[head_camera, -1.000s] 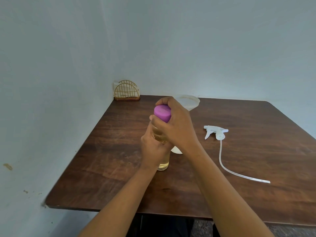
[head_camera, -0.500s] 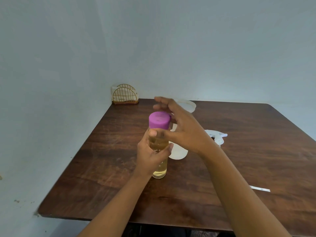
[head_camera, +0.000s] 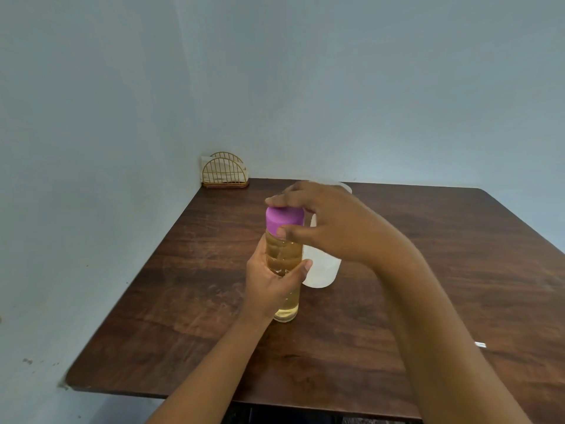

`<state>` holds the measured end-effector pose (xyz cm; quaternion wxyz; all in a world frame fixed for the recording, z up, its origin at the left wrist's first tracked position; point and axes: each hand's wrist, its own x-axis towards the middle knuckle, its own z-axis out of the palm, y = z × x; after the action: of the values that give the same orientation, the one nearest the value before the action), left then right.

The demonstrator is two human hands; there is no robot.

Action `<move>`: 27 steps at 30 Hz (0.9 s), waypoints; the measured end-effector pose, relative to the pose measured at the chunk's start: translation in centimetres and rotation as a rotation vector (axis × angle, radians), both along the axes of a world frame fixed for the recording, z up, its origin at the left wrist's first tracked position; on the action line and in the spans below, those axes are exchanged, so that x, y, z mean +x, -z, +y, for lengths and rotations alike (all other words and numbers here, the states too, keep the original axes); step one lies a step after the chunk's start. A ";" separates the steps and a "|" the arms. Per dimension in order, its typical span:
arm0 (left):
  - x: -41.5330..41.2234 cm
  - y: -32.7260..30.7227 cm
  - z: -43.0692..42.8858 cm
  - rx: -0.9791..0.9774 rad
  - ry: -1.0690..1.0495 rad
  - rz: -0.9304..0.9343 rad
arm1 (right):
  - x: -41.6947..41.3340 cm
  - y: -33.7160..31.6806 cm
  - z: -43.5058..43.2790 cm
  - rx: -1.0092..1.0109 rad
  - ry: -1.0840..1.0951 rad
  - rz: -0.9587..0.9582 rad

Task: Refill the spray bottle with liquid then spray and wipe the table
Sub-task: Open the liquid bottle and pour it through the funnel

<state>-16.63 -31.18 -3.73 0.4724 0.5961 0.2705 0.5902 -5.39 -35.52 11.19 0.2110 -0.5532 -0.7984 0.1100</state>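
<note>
The right hand (head_camera: pixel 333 228) has closed back onto the purple cap (head_camera: pixel 282 218) since half a second ago, thumb and fingers pinching its sides; the left hand (head_camera: pixel 269 283) grips the middle of the clear bottle (head_camera: pixel 282 255) of yellow liquid, upright on the wooden table (head_camera: pixel 428 270); a translucent white container (head_camera: pixel 321 270) stands just behind; a gold wire holder (head_camera: pixel 224 174) sits in the far corner.

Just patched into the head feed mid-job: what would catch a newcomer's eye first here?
The purple cap on a clear bottle of yellow liquid, near the middle of the table: the right hand grips the cap while the left hand holds the bottle's body upright. Just behind it stands a translucent white container, and a gold wire holder sits in the far left corner by the wall.
</note>
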 end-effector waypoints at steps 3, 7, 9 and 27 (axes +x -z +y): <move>0.0 0.0 0.0 -0.004 -0.002 0.005 | 1.3 -0.3 -0.1 -0.231 -0.148 0.165; 0.1 -0.1 -0.1 -0.011 -0.001 0.003 | 0.4 -0.4 -0.2 0.037 0.104 0.246; 0.1 0.1 0.0 0.003 0.006 -0.003 | -1.0 0.0 -0.1 0.202 0.223 -0.045; 0.1 0.0 -0.1 0.017 0.005 -0.007 | -1.5 1.5 0.0 0.313 0.299 -0.084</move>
<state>-16.51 -31.28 -3.72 0.4697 0.5987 0.2623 0.5934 -6.92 -35.56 9.72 0.2748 -0.6301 -0.7228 -0.0709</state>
